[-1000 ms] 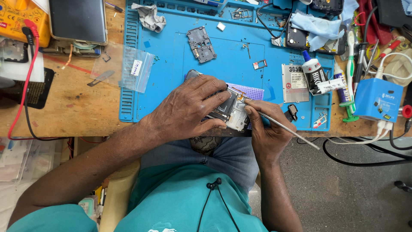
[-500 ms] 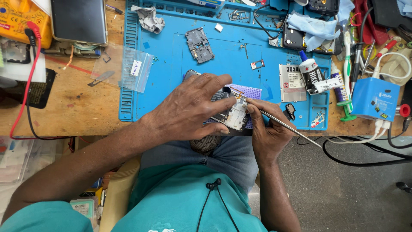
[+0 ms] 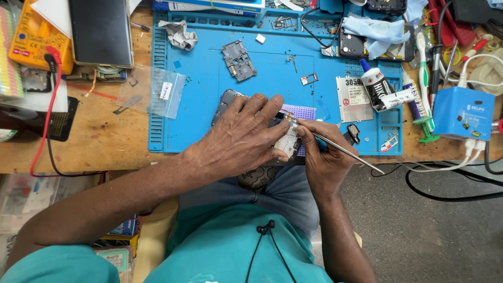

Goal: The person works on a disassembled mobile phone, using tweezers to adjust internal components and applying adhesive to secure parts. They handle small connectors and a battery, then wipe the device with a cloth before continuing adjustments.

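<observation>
My left hand (image 3: 241, 137) lies flat over an opened phone (image 3: 224, 102) near the front edge of the blue work mat (image 3: 272, 78), gripping it so that most of it is hidden. My right hand (image 3: 320, 157) holds thin metal tweezers (image 3: 346, 152). Their tip touches the phone's exposed inner part by my left fingertips, and their far end points out to the right past the table edge. A loose circuit board (image 3: 238, 60) lies on the mat above my hands.
A glue bottle (image 3: 374, 86), a toothbrush (image 3: 425, 78), a blue box (image 3: 463, 112) with white cables and a small clear bag (image 3: 160, 91) lie around. At the left stand a yellow multimeter (image 3: 31, 36) and a dark phone (image 3: 101, 31). The wooden table edge runs just below the mat.
The hands have hardly moved. The tweezers' tip stays at the same spot on the phone, and the view has shifted slightly.
</observation>
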The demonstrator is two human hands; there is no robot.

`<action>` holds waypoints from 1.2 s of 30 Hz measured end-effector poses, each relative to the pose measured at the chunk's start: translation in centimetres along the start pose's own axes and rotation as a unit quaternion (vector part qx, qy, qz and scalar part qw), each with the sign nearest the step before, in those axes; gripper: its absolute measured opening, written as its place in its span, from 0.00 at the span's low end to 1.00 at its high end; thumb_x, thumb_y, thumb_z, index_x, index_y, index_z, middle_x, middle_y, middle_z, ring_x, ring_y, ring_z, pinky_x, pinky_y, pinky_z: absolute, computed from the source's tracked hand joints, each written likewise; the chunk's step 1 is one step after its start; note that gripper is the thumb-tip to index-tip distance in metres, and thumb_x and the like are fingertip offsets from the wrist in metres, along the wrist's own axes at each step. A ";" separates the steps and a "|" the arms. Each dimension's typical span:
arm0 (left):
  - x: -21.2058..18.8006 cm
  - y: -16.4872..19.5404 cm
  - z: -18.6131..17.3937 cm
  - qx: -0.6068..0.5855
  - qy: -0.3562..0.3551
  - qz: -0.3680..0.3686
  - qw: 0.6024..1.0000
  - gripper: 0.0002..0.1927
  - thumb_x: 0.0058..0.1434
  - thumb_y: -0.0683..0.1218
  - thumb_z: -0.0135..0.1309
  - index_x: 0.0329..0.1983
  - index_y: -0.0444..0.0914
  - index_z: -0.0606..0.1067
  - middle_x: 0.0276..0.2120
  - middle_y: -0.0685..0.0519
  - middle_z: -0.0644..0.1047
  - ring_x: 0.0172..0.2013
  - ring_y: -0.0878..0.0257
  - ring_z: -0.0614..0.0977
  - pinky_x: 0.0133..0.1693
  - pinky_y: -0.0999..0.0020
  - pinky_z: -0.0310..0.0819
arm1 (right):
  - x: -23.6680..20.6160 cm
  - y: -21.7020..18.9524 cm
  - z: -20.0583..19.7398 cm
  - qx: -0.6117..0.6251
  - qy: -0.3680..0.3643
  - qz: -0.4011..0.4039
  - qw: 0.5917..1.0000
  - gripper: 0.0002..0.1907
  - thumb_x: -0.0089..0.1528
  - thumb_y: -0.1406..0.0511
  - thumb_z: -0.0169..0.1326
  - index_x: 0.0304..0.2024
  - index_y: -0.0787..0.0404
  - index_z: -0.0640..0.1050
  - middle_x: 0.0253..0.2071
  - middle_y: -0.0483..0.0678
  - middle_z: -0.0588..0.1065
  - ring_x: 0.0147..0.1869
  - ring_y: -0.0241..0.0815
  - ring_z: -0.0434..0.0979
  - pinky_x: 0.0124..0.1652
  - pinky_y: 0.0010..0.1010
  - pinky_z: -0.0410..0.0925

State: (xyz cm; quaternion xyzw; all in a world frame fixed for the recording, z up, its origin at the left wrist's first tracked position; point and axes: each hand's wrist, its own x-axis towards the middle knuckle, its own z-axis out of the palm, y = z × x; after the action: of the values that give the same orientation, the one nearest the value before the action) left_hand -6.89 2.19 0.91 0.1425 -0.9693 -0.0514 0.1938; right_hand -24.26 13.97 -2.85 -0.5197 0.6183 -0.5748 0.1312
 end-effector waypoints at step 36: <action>-1.2 -0.6 0.6 -0.022 -0.004 -0.021 1.000 0.31 0.63 0.65 0.53 0.62 0.43 0.73 0.50 0.47 0.66 0.53 0.51 0.68 0.55 0.50 0.63 | 0.0 0.2 0.7 -0.019 -0.001 -0.002 1.000 0.07 0.67 0.72 0.61 0.49 0.63 0.81 0.46 0.51 0.81 0.52 0.38 0.83 0.49 0.25 0.78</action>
State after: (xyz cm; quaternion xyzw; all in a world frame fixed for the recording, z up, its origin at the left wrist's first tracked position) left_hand -5.88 2.00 -0.18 0.1585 -0.9654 -0.0774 0.1923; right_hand -23.90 13.52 -3.24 -0.5241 0.6281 -0.5623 0.1208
